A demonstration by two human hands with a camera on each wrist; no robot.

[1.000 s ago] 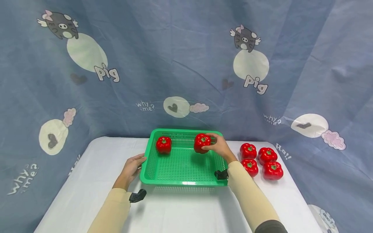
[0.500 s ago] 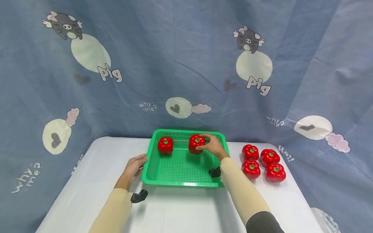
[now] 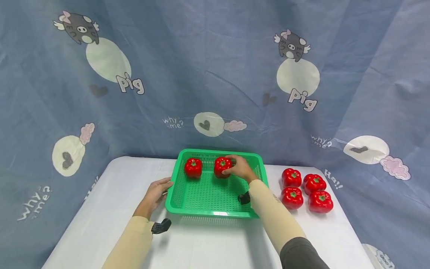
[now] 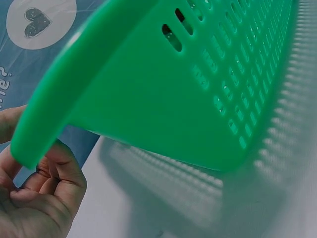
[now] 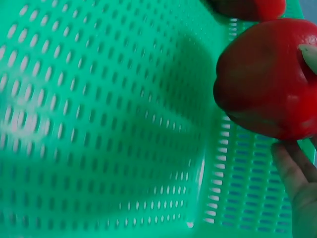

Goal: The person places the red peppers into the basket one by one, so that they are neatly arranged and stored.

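A green plastic basket [image 3: 201,212] with perforated walls stands on the white table. My left hand [image 3: 154,194] grips its left rim; in the left wrist view the fingers [image 4: 69,186] curl below the green edge. Inside the basket, toward its back wall, my right hand [image 3: 241,169] holds a red bell pepper [image 3: 221,166] from the right side. The right wrist view shows this pepper [image 5: 267,84] close up, with its green stem at the edge. Whether it touches the basket floor I cannot tell. Another red bell pepper [image 3: 193,168] sits in the back left corner.
To the right of the basket, several red bell peppers [image 3: 320,202] stand in a cluster on the white table [image 3: 208,246]. A blue printed curtain [image 3: 188,74] hangs directly behind the table. My right forearm passes over the basket's front right corner.
My right hand has carried the pepper left inside the basket, nearer the pepper in the corner. The left hand keeps its hold on the rim. The head view has shifted slightly.
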